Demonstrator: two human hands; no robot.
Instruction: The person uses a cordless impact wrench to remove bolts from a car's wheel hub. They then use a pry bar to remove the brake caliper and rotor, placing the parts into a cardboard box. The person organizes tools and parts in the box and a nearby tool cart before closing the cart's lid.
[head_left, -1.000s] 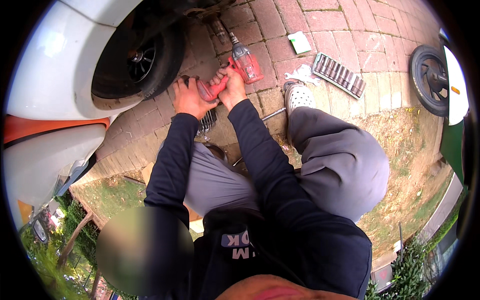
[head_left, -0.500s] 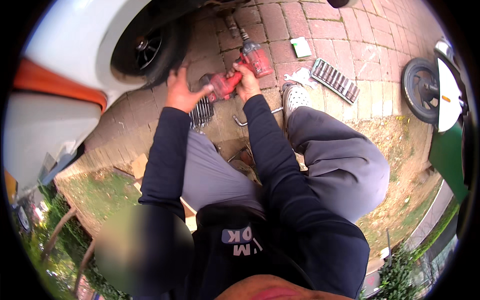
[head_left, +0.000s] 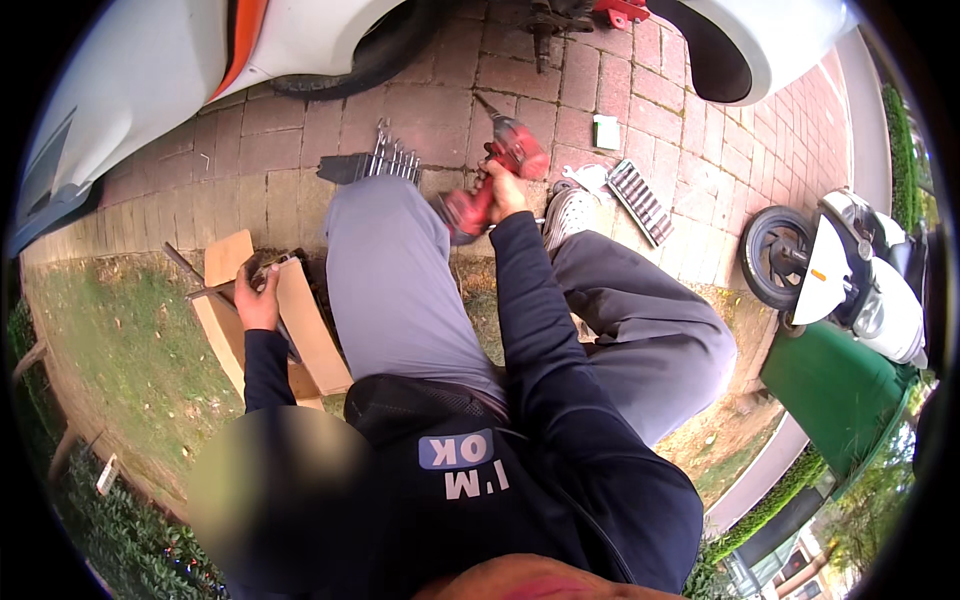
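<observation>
My right hand (head_left: pixel 507 192) is wrapped round the grip of a red cordless impact wrench (head_left: pixel 520 150). Its dark nose points up and left, above the brick paving, and its battery end is blurred. Off to the left, my left hand (head_left: pixel 258 300) is at an opened cardboard box (head_left: pixel 312 325) on the grass. Its fingers and thumb are curled about a small dark piece that I cannot make out. Long dark bars (head_left: pixel 183 263) stick out beside that hand. Several combination wrenches (head_left: pixel 395 160) lie on the bricks beyond my left knee.
A tray of sockets (head_left: pixel 640 203), a light-coloured wrench (head_left: pixel 590 178) and a small white-and-green box (head_left: pixel 606 132) lie by my right shoe. A white vehicle's wheel (head_left: pixel 400 60), bare axle part (head_left: pixel 543 45) and a red jack (head_left: pixel 622 12) are ahead. A scooter (head_left: pixel 880 290) stands right.
My left hand has left the impact wrench and moved down and left to the cardboard box. My right hand still holds the impact wrench, its nose now apart from the axle part. The view has turned left.
</observation>
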